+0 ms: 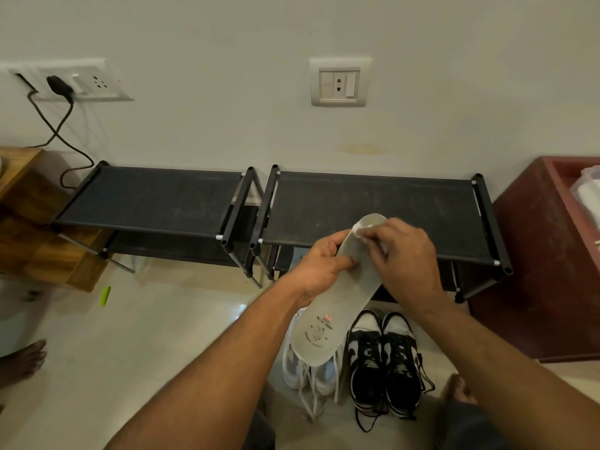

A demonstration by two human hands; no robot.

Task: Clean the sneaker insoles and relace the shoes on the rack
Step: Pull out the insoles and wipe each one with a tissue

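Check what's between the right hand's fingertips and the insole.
A small white wad, cloth or tissue, pinched by the right hand against the far end of the insole; the left hand grips its middle. Head view.

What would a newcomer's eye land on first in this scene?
The grey insole held mid-frame: the left hand grips its side while the right hand pinches a white wipe against its far end. Below, on the floor, black-and-white sneakers stand beside white sneakers, before two black racks.

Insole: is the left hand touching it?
Touching. The head view shows the left hand curled round the insole, thumb pressed on its face.
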